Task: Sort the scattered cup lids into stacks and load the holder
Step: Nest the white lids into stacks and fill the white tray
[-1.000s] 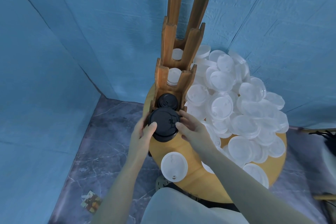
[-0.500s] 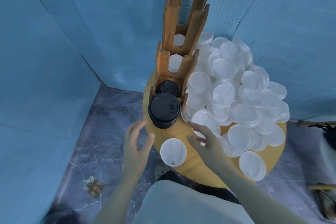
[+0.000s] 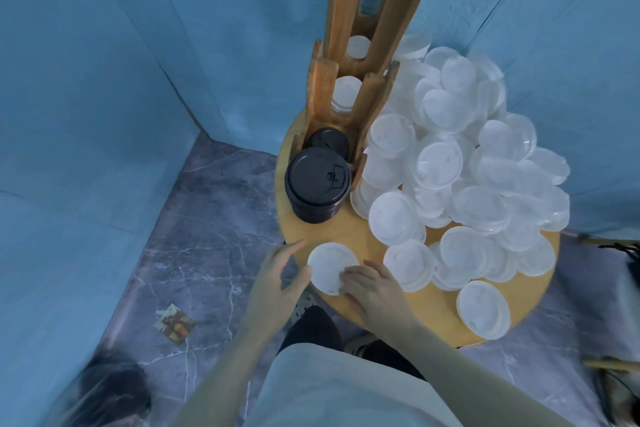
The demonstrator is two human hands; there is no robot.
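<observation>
Both hands have left the black lid stack (image 3: 318, 184) standing before the wooden holder (image 3: 349, 87) and dropped to a single white lid (image 3: 331, 267) at the table's (image 3: 443, 305) near edge. The right hand (image 3: 372, 289) rests fingertips on it; the left hand (image 3: 277, 284), fingers apart, touches its rim. Probably white sorting starts next; the heap (image 3: 460, 163) waits.

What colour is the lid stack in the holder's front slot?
Black, seen best in the head view.

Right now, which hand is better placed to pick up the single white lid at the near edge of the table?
The right hand, probably. Its fingers already rest on the white lid. The left hand is open beside the lid, its thumb near the rim, so it could only steady it.
</observation>
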